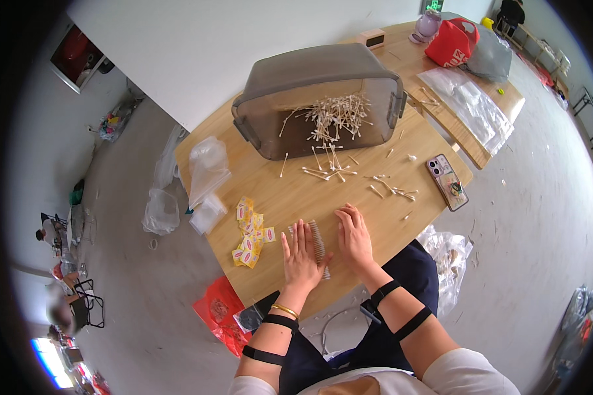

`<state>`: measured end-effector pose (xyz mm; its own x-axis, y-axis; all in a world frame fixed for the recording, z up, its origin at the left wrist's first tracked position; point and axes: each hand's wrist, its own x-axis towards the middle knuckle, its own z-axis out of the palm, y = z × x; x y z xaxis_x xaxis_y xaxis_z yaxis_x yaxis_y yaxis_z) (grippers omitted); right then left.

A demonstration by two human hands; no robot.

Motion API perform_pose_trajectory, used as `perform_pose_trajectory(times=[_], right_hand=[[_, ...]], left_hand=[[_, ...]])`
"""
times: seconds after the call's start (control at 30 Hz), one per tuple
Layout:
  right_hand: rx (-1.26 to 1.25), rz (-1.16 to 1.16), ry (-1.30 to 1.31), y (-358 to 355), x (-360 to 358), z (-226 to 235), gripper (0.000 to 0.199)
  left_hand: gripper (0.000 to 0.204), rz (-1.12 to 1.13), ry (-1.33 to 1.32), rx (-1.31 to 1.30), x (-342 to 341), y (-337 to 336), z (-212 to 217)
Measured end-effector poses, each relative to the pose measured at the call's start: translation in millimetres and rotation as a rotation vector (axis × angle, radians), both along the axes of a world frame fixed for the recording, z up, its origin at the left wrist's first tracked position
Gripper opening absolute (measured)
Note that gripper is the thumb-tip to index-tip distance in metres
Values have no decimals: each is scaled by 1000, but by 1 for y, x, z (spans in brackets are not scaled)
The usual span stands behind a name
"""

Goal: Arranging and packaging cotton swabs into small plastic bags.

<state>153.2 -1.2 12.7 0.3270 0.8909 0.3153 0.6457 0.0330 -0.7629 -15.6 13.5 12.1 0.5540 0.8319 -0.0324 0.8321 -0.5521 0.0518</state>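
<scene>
My left hand (301, 258) lies flat, fingers stretched, on a row of cotton swabs (318, 242) laid side by side on the wooden table (263, 187). It covers part of the row; whether a clear bag wraps the swabs, I cannot tell. Just right of the row, my right hand (354, 238) rests on the tabletop with its fingers apart and slightly bent, holding nothing I can see. Left of my left hand is a pile of small yellow and white labels (249, 238). Loose cotton swabs (333, 172) lie scattered beyond both hands.
A grey translucent bin (310, 62) lies on its side at the back, with a heap of cotton swabs (341, 117) inside. Clear plastic bags (209, 168) lie at the left edge, a phone (447, 182) at the right. A second table holds a red bag (452, 43).
</scene>
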Motion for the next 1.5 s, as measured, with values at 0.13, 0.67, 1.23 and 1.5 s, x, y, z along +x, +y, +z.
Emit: perform_pose_trajectory(times=[0.13,0.67,1.23,1.5], right_hand=[[6,-2,20,-3,-1,3,27],[46,-2,-32,-2,-1,-1,24],[50,-2,-87,-1,-2,-4,22],[65,-4,-88,1,-2,-7,24]], left_hand=[[99,2,18,16,-1,2,-1],[58,43,-542,-89,-51,-64,4],[30,74,-387,127,-25,-37,4],[15,123,-469,146,-26,-38,-6]])
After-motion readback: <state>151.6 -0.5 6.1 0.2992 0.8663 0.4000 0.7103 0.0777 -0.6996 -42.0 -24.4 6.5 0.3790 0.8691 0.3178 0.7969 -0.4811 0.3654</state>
